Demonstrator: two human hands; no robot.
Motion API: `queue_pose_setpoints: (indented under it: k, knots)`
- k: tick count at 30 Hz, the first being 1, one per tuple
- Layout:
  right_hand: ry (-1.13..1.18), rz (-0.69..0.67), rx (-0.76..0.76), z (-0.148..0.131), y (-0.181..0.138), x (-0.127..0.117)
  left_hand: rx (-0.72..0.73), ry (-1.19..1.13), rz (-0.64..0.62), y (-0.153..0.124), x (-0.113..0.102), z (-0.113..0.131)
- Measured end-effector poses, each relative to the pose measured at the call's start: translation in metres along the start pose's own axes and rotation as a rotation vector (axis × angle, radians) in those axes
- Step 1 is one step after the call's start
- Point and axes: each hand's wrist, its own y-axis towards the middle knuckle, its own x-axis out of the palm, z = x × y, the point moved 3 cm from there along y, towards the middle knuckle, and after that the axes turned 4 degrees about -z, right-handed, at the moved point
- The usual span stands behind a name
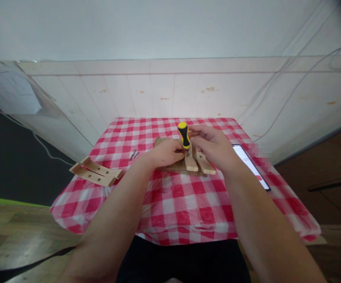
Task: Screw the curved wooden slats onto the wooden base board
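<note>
A screwdriver (184, 136) with a yellow and black handle stands nearly upright, its tip at a screw (188, 153) in a pale wooden piece (191, 163). My left hand (168, 152) is closed at the left side of that piece, thumb and fingers close around it near the screwdriver's shaft; its exact grip is partly hidden. Just right of the handle is my right hand (213, 144), fingers apart and fingertips close to the handle; I cannot tell whether they touch it. A second wooden piece (206, 164) with a hole lies under my right hand. Both pieces rest on a brown board (175, 169).
Several loose screws (134, 155) lie left of the board on the red checked tablecloth (170, 196). Two more wooden pieces with holes (95, 173) sit at the table's left edge. A phone (251, 167) lies at the right. A wall (158, 94) stands behind the table.
</note>
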Motion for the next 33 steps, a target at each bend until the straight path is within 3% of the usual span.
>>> queue_pose_setpoints:
  k: [6,12,17,22,33]
  knots:
    - [-0.172,-0.101,-0.042,-0.002,-0.002,0.005,-0.072,-0.060,0.119,-0.001,0.000,0.000]
    - [-0.101,-0.179,0.030,-0.011,-0.007,0.002,-0.036,0.018,0.038,-0.002,-0.001,0.007]
    - [-0.160,-0.333,-0.078,-0.022,-0.010,0.000,-0.071,-0.013,0.097,-0.002,0.000,0.002]
    - [-0.207,-0.387,0.066,-0.017,-0.010,-0.001,-0.021,-0.052,0.071,-0.003,0.000,0.006]
    - [-0.134,-0.617,0.007,-0.012,-0.013,-0.015,0.018,-0.027,0.053,-0.001,0.002,0.002]
